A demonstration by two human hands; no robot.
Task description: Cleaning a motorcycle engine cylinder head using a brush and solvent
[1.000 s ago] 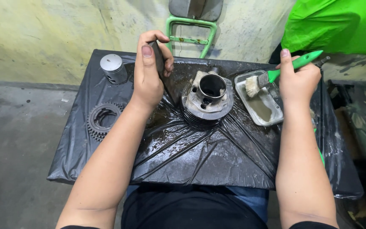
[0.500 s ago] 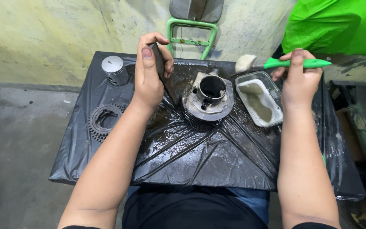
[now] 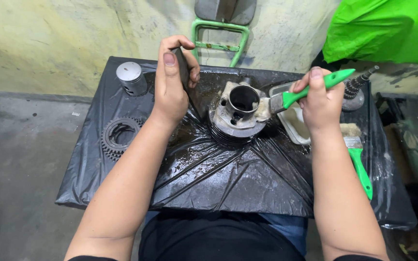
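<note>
A grey finned engine cylinder (image 3: 235,113) stands upright at the middle of a table covered in black plastic sheet (image 3: 228,179). My right hand (image 3: 319,102) grips a green-handled paintbrush (image 3: 310,89), its bristles touching the cylinder's right side. My left hand (image 3: 172,79) is raised left of the cylinder and holds a small dark flat object (image 3: 182,67) between thumb and fingers; what that object is cannot be told.
A silver piston (image 3: 130,77) stands at the back left and a toothed gear ring (image 3: 118,137) lies left. A white tray (image 3: 293,123) sits right of the cylinder, a second green brush (image 3: 359,159) beside it. A green metal frame (image 3: 218,41) stands behind.
My right hand has brought the brush from the tray leftward and down onto the cylinder's side. My left hand stays raised with the dark object.
</note>
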